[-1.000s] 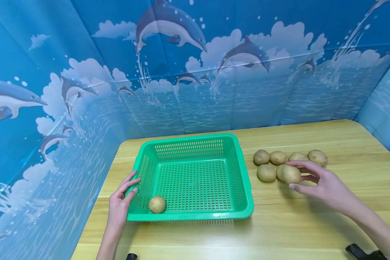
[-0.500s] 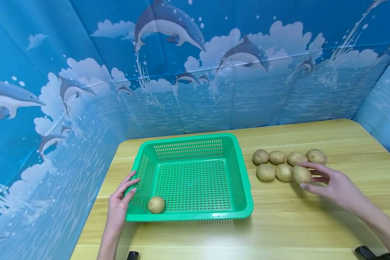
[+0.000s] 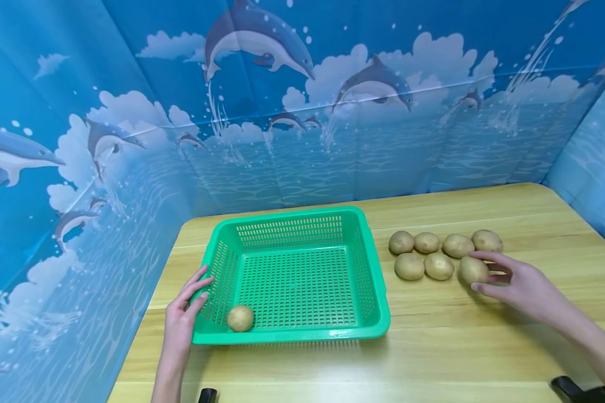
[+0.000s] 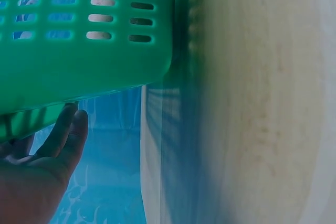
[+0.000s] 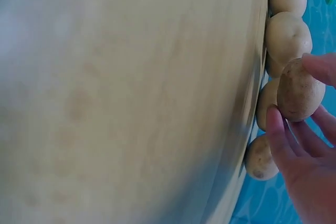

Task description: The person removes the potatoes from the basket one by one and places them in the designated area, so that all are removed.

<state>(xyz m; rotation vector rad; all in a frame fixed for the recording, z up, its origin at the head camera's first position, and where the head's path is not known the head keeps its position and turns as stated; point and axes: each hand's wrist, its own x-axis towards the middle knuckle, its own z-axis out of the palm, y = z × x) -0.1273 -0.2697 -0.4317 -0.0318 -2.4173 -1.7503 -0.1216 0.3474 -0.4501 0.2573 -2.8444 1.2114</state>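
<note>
My left hand (image 3: 179,319) holds the left rim of a green perforated plastic basket (image 3: 292,335); in the left wrist view, fingers (image 4: 72,135) reach up under the rim from outside. Inside the basket, near its front left corner, lies one round potato (image 3: 240,318). Between thumb and fingers, my right hand (image 3: 521,285) pinches another potato (image 3: 474,271) at the right end of the front row. The right wrist view shows this potato (image 5: 300,90) with the thumb on one side and fingertips on the other, in front of the other potatoes.
Several potatoes stand in two rows right of the basket, among them a back-row potato (image 3: 457,245) and a front-row potato (image 3: 439,266). All are on a wooden table (image 3: 302,372). A blue dolphin-print curtain (image 3: 302,157) rises behind. Black objects (image 3: 567,387) show at the bottom edge.
My right hand has moved right with its potato, from overlapping the front-row potato to a spot just right of it. The left hand keeps its place on the basket rim.
</note>
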